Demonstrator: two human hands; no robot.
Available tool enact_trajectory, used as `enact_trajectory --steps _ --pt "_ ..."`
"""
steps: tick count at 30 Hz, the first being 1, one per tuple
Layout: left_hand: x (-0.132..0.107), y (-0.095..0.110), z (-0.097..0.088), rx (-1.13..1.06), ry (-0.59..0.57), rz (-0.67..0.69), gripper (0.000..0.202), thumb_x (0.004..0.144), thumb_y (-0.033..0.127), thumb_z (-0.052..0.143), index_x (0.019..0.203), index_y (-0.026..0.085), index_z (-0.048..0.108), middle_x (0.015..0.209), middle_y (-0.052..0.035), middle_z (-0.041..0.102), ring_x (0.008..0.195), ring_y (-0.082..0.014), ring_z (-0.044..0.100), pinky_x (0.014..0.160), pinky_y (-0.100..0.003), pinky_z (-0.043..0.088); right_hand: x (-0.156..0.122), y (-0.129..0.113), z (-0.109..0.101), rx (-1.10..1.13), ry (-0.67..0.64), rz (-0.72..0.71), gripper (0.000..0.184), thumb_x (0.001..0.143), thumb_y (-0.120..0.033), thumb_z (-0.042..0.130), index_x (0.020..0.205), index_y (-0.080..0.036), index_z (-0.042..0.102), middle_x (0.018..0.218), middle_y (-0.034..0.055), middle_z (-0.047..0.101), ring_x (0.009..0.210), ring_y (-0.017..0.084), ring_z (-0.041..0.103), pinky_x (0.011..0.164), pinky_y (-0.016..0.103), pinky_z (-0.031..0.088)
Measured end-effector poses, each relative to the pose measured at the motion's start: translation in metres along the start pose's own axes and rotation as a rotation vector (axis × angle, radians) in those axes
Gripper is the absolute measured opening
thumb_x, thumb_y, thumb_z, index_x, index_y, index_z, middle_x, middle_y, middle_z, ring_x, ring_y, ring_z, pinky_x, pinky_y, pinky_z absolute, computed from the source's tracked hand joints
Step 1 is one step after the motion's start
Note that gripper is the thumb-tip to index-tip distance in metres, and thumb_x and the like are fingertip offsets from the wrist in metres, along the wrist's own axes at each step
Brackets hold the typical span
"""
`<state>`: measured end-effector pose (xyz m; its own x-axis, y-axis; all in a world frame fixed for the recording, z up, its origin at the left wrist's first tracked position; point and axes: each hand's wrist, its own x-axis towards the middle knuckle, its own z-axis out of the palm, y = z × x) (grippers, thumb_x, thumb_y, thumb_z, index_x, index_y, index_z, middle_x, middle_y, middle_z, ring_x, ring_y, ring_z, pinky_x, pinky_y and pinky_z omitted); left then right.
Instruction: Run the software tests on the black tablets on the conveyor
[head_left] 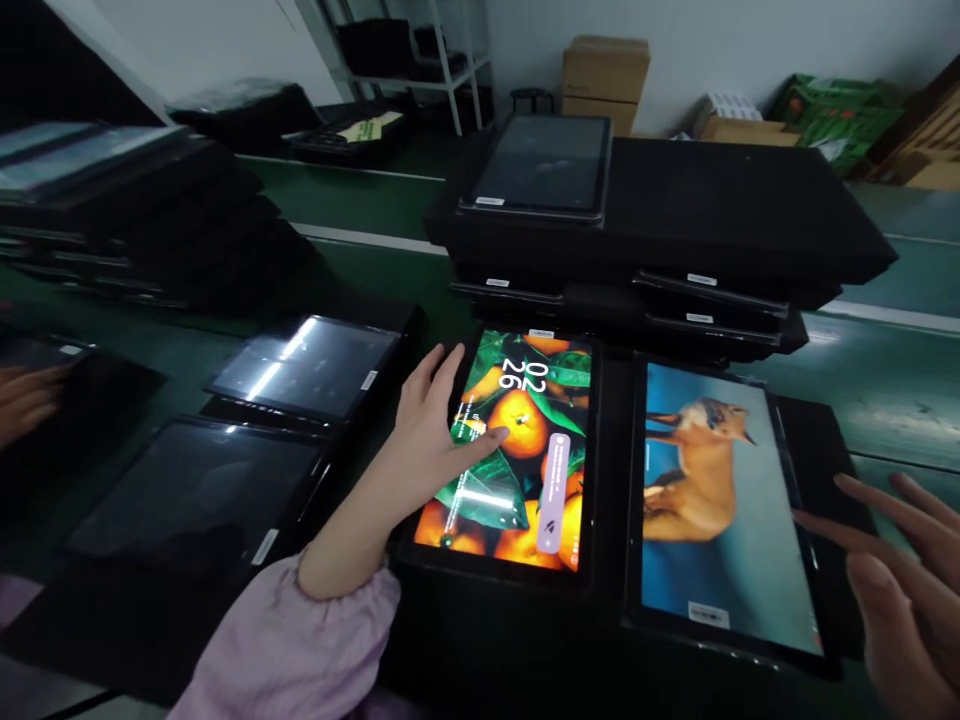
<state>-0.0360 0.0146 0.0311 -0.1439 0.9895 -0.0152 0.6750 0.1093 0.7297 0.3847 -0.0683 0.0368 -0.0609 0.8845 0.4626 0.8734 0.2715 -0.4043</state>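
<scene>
My left hand [427, 435], in a lilac sleeve, reaches over a lit tablet [517, 500] showing an orange-fruit lock screen with the time 02 26. Its thumb lies over the screen, and the other fingers stretch along the tablet's left edge. Nothing is gripped in it. To the right lies a second lit tablet [720, 570] with a picture of a fox-like animal and a small white label. My right hand [904, 570], cut off by the frame's edge, has its fingers spread by this tablet's right side; one fingertip is at the edge, though contact is unclear.
Two dark tablets, one nearer [202, 490] and one farther [307, 365], lie to the left. Behind the lit tablets, black trays [720, 190] are stacked with tablets between and on top. More stacked trays [150, 210] stand left. Another person's hand [26, 400] shows at far left.
</scene>
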Motion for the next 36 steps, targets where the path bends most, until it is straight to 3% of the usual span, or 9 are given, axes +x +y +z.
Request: enact_trajectory --steps 2,6,13,24,28,30,36 --pt "-0.001 0.000 0.000 -0.074 0.005 0.003 0.107 0.081 0.070 0.080 0.170 0.028 0.039 0.182 -0.0171 0.029 0.170 -0.0456 0.024 0.136 -0.071 0.027 0.002 -0.008 0.001 -0.005 -0.002 -0.046 0.025 0.106 -0.030 0.056 0.118 -0.039 0.076 0.148 0.0028 0.067 0.157 0.046 0.046 0.122 0.081 0.042" --pt "-0.003 -0.010 -0.001 -0.246 0.117 0.016 0.080 0.092 0.061 0.073 0.161 0.029 0.051 0.177 -0.0120 0.040 0.169 -0.0390 0.032 0.140 -0.060 0.025 0.021 -0.025 0.012 -0.039 -0.043 -0.204 0.027 0.109 -0.029 0.053 0.127 -0.034 0.072 0.147 0.0086 0.065 0.156 0.045 0.046 0.113 0.070 0.051" --pt "-0.002 -0.019 -0.001 -0.251 0.202 0.007 0.064 0.091 0.055 0.071 0.148 0.028 0.064 0.170 -0.0125 0.050 0.165 -0.0354 0.039 0.140 -0.056 0.024 0.047 -0.047 0.033 -0.010 -0.146 -0.423 0.027 0.110 -0.027 0.055 0.133 -0.027 0.069 0.162 0.0127 0.054 0.162 0.041 0.037 0.113 0.063 0.054" --pt "0.001 -0.020 -0.003 -0.123 0.149 0.017 0.063 0.092 0.051 0.063 0.151 0.026 0.060 0.170 -0.0157 0.049 0.165 -0.0377 0.038 0.138 -0.062 0.027 0.055 -0.050 0.043 0.018 -0.200 -0.431 0.031 0.111 -0.029 0.056 0.138 -0.027 0.070 0.167 0.0126 0.050 0.164 0.042 0.036 0.116 0.067 0.056" --pt "0.000 -0.012 -0.004 -0.003 0.069 0.016 0.089 0.083 0.060 0.077 0.160 0.024 0.051 0.176 -0.0184 0.041 0.170 -0.0432 0.027 0.138 -0.070 0.021 0.054 -0.047 0.040 0.013 -0.176 -0.426 0.032 0.111 -0.030 0.054 0.140 -0.029 0.067 0.167 0.0109 0.050 0.162 0.042 0.038 0.116 0.066 0.055" --pt "-0.001 -0.009 -0.004 -0.086 0.035 0.008 0.096 0.080 0.062 0.080 0.163 0.025 0.047 0.180 -0.0169 0.037 0.171 -0.0413 0.026 0.139 -0.068 0.019 0.053 -0.045 0.039 0.017 -0.169 -0.418 0.033 0.111 -0.030 0.054 0.141 -0.030 0.067 0.166 0.0103 0.051 0.161 0.041 0.040 0.116 0.066 0.054" --pt "0.000 -0.016 -0.003 -0.388 0.140 -0.034 0.071 0.089 0.049 0.073 0.154 0.025 0.057 0.177 -0.0117 0.044 0.170 -0.0332 0.031 0.143 -0.053 0.017 0.051 -0.040 0.039 0.036 -0.164 -0.382 0.031 0.110 -0.033 0.056 0.137 -0.034 0.070 0.164 0.0080 0.055 0.159 0.041 0.044 0.119 0.065 0.052"
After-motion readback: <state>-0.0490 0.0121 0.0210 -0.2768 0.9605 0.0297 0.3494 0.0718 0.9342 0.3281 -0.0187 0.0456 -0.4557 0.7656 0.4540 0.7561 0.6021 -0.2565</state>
